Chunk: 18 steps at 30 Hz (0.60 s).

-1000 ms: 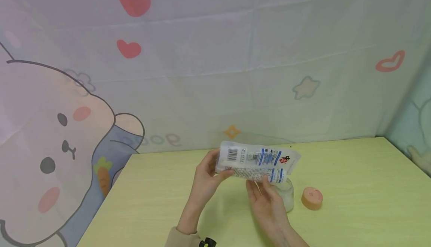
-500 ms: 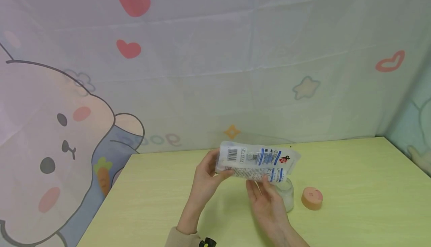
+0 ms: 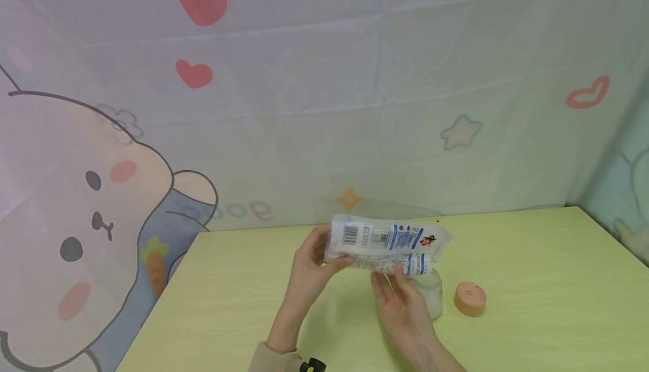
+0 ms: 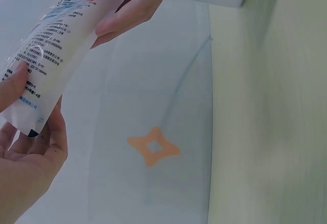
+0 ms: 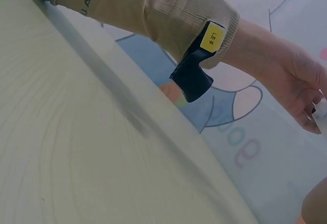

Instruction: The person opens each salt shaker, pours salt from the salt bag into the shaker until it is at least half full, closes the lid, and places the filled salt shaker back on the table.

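A white plastic packet, printed with a barcode, blue bands and a red logo, is held sideways above the table. My left hand grips its left end, thumb in front and fingers behind. Lower on its right part, my right hand pinches it, thumb on the printed face. The left wrist view shows the packet between both hands. Behind the right hand stands a clear jar, its mouth partly covered by the packet in the head view. Only the left hand's end of the packet shows in the right wrist view.
An orange-pink round lid lies on the pale yellow table, right of the jar. A cloth backdrop with hearts and a cartoon bear hangs along the table's far edge. A dark camera mount sits at the left sleeve.
The packet's right end has dipped very slightly. Both hands, the jar and the lid stay practically in place.
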Motion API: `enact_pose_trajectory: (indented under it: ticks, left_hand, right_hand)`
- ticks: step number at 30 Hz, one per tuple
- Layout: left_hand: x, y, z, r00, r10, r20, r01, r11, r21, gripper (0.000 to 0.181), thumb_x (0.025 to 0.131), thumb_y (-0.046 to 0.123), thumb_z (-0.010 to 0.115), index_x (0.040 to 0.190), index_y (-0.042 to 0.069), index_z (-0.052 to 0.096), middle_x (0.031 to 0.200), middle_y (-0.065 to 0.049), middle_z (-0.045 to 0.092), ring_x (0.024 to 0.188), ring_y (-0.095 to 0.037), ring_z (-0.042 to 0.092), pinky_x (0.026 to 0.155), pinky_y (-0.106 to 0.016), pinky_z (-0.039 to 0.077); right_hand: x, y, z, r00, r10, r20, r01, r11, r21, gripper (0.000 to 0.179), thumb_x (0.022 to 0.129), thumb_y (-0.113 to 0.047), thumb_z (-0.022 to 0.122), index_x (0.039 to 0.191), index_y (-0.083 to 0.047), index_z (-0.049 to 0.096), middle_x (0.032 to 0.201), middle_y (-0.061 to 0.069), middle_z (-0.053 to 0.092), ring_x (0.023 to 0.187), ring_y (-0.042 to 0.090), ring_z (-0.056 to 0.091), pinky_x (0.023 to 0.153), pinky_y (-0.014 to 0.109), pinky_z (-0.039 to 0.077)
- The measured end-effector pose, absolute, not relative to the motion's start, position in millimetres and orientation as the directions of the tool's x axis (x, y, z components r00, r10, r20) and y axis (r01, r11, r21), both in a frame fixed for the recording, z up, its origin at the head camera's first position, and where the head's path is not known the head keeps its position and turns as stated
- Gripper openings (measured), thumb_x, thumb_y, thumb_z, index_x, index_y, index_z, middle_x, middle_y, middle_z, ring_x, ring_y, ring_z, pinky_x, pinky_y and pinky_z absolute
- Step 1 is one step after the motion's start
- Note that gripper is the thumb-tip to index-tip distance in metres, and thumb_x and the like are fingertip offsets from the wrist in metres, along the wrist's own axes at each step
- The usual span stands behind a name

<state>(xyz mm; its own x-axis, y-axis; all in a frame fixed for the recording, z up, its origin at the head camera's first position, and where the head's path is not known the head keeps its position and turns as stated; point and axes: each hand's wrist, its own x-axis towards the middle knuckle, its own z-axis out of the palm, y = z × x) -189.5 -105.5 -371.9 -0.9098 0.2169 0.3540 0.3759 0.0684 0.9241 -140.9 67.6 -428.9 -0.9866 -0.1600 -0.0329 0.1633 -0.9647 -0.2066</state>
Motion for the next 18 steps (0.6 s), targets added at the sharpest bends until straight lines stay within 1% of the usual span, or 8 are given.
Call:
enact_pose_trajectory:
  ticks: [8,15,18]
  left_hand:
    - [-190.6,-105.2,-372.8,-0.907,0.219,0.359,0.382,0.073,0.921,0.054,0.075,-0.003,0.077,0.122,0.016,0.059,0.119,-0.009,0.066,0.104,-0.013,0.062,0.089,-0.024,0.050]
    - [-190.7,-104.7,-372.6,-0.904,0.220,0.366,0.387,0.059,0.920,0.054,0.076,-0.003,0.076,0.123,0.016,0.059,0.120,-0.009,0.066,0.107,-0.014,0.062,0.092,-0.025,0.050]
    - [-190.7,-105.0,-372.6,-0.904,0.221,0.366,0.386,0.056,0.921,0.054,0.076,-0.002,0.076,0.124,0.016,0.059,0.121,-0.009,0.066,0.108,-0.014,0.062,0.092,-0.025,0.049]
  right_hand:
    - [-140.9,67.9,-428.7,-0.986,-0.159,-0.049,0.165,-0.962,-0.219,0.020,0.101,-0.020,0.046,0.119,-0.027,0.051,0.115,-0.007,0.063,0.113,0.008,0.058,0.107,0.023,0.041]
    - [-141.3,67.9,-428.1,-0.988,-0.149,-0.043,0.155,-0.956,-0.250,0.021,0.101,-0.021,0.046,0.121,-0.027,0.047,0.117,-0.008,0.062,0.115,0.007,0.057,0.109,0.023,0.040]
    - [-141.2,67.7,-427.6,-0.988,-0.148,-0.049,0.156,-0.957,-0.244,0.021,0.100,-0.021,0.047,0.121,-0.027,0.047,0.116,-0.008,0.062,0.115,0.007,0.057,0.109,0.024,0.040]
